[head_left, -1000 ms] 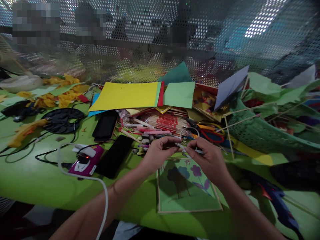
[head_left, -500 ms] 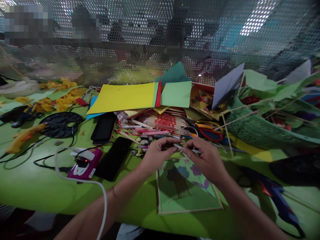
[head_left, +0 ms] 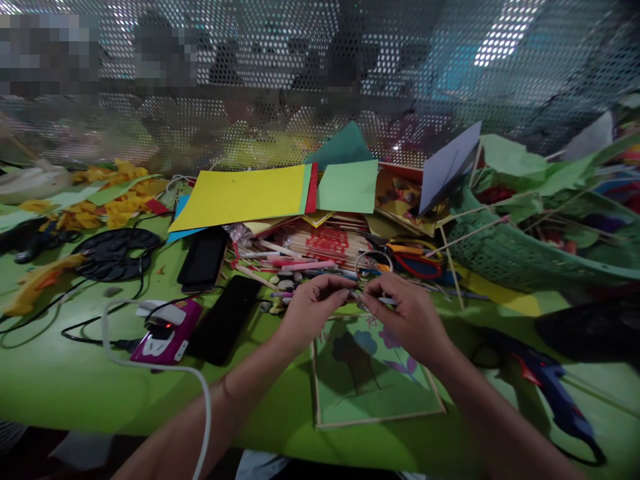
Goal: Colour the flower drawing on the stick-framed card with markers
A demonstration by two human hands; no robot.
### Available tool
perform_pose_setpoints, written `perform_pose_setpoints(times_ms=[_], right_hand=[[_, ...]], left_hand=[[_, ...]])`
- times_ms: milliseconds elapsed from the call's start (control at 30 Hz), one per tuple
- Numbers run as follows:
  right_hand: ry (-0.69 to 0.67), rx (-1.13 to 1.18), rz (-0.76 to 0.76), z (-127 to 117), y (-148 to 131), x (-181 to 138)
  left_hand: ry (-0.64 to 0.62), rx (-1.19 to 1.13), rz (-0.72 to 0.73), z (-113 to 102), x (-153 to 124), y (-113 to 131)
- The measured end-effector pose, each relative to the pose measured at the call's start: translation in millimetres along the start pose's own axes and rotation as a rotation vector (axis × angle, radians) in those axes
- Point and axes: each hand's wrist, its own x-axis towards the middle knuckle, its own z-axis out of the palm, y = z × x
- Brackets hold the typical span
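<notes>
White and thin, a small strip (head_left: 373, 300) sits pinched between the two hands, just above the top edge of the framed picture (head_left: 375, 380). The left hand (head_left: 313, 308) is closed, with thumb and fingers squeezed on the strip's left end. The right hand (head_left: 407, 313) is closed too, pinching the strip's right end. I cannot tell what the strip is made of; it is too small and blurry.

The framed picture lies flat on the green surface (head_left: 65, 373), at 6 o'clock from the hands. It has a thin stick border and paper flowers on green paper.

At 12 o'clock from the hands lies a bundle of thin sticks (head_left: 325, 243) with red print on the wrap. A metal ring (head_left: 374, 263) stands just past the fingertips. Red-handled scissors (head_left: 417, 263) lie at 1 o'clock. Small pebbles (head_left: 285, 285) sit at 10 o'clock, close to the left hand.

A black phone (head_left: 225, 319) lies at 9 o'clock, and a pink gadget (head_left: 167, 332) with a white cable (head_left: 150, 363) lies beside it. Yellow paper (head_left: 245, 197) and light green paper (head_left: 349, 187) lie farther off at 12 o'clock. A green basket (head_left: 525, 260) is at 2 o'clock. A blue glue gun (head_left: 550, 387) lies at 4 o'clock.
</notes>
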Motion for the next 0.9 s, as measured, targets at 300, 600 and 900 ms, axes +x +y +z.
perform_pose_setpoints(times_ms=[300,600,900], right_hand=[[0.014,-0.005,-0.015,0.7,1.0,0.3],[0.011,0.000,-0.018,0.4,-1.1,2.0],[0.032,-0.069,-0.050,2.6,0.4,0.9]], left_hand=[[0.030,-0.017,0.002,1.2,0.3,-0.1],[0.035,-0.034,-0.013,2.0,-1.3,-2.2],[0.033,-0.021,-0.070,2.1,0.0,0.5]])
